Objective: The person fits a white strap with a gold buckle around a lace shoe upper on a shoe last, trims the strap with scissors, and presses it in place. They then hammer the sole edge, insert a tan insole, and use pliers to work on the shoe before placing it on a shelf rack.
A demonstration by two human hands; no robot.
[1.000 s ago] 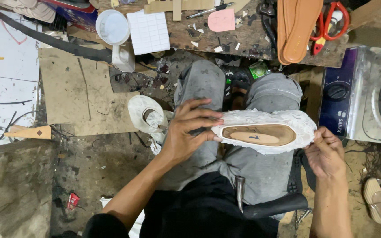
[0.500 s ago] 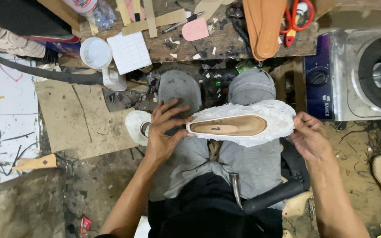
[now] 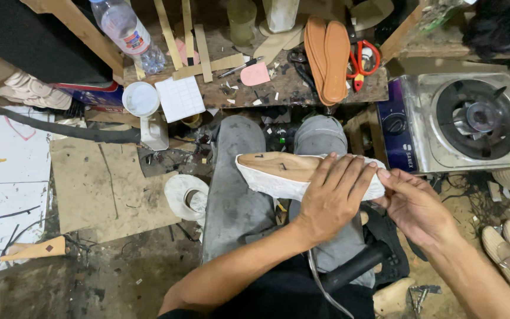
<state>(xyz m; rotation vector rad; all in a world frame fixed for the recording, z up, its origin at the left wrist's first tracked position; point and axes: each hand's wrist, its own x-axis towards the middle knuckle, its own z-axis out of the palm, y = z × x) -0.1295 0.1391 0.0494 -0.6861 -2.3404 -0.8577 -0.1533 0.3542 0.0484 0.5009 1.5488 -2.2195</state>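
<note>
A wooden shoe last wrapped in white upper material point(image 3: 273, 172) lies across my knees, sole side up, toe pointing left. My left hand point(image 3: 332, 198) lies flat over its right half, fingers spread across the tan sole. My right hand point(image 3: 413, 204) grips the heel end at the right, fingertips pinching the white material there. Both knees in grey trousers are under the last.
A low wooden bench point(image 3: 302, 88) ahead holds tan insoles point(image 3: 327, 52), red scissors point(image 3: 366, 59), a pen, wood strips and scraps. A gas stove point(image 3: 473, 121) stands at right. A plastic bottle point(image 3: 124, 29), white tub point(image 3: 141, 99), tape roll point(image 3: 185, 196) and cardboard point(image 3: 104, 186) lie left.
My left hand has slid from the toe end to the right half of the last. The last now points further left across my knees. The view has shifted down and left.
</note>
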